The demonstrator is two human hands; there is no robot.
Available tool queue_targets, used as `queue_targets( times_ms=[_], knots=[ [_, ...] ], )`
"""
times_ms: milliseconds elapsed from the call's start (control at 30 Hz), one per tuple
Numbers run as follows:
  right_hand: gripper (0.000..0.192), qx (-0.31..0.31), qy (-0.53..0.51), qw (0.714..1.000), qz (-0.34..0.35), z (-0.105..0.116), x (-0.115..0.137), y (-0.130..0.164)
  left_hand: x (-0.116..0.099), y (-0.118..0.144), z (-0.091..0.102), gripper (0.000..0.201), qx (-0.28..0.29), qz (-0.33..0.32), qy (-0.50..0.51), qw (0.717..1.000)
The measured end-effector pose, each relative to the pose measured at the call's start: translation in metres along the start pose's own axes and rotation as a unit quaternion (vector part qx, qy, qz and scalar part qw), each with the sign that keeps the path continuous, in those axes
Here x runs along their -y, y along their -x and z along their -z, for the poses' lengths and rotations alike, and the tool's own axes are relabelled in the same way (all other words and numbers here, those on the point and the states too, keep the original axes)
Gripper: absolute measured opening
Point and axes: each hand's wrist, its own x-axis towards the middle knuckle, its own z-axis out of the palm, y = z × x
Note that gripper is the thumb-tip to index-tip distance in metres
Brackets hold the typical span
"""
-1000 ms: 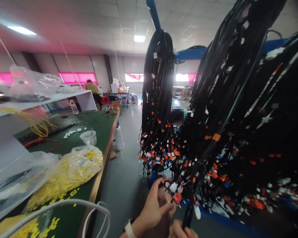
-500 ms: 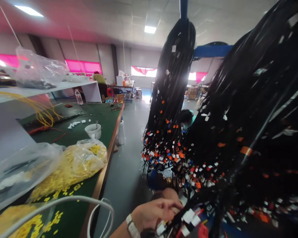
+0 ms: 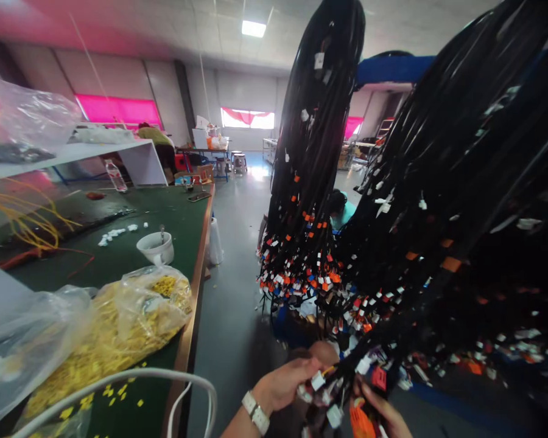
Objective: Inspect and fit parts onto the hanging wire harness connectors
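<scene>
Both hands sit low at the bottom edge of the view, close together. The left hand [image 3: 281, 383] reaches in from the lower left, watch on its wrist, fingers [image 3: 308, 367] curled forward and pinched. The right hand [image 3: 386, 413] comes up from the bottom edge, its fingers partly closed and pointing up-left.

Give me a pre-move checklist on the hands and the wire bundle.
1. Left hand on the connector cluster: ok.
2. Right hand holding the orange connector: ok.
3. Wire bundle hanging from above: ok; its hook is out of view.
4. Held strand separate from neighbours: cannot tell, wires overlap.
5. Floor beside the bench unobstructed: ok.
</scene>
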Motion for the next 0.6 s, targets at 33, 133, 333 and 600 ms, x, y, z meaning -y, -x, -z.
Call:
queue_targets(
  times_ms=[33, 133, 333, 600],
  knots=[
    [0.032, -0.008, -0.006, 1.000, -0.005, -0.002, -0.002, -0.005, 0.001, 0.000, 0.005, 0.053, 0.006, 0.009, 0.026, 1.000],
    [0.033, -0.020, -0.013, 1.000, -0.020, -0.008, -0.003, -0.015, 0.002, 0.003, 0.016, 0.056, 0.047, 0.041, 0.123, 0.990],
    [0.035, -0.062, -0.057, 0.996, 0.018, -0.026, 0.001, -0.028, -0.004, 0.006, 0.009, 0.059, 0.084, -0.001, 0.276, 0.957],
    [0.038, -0.089, -0.081, 0.991, 0.056, -0.028, -0.006, -0.057, -0.014, 0.006, 0.001, 0.049, -0.069, 0.026, 0.303, 0.950]
  ],
)
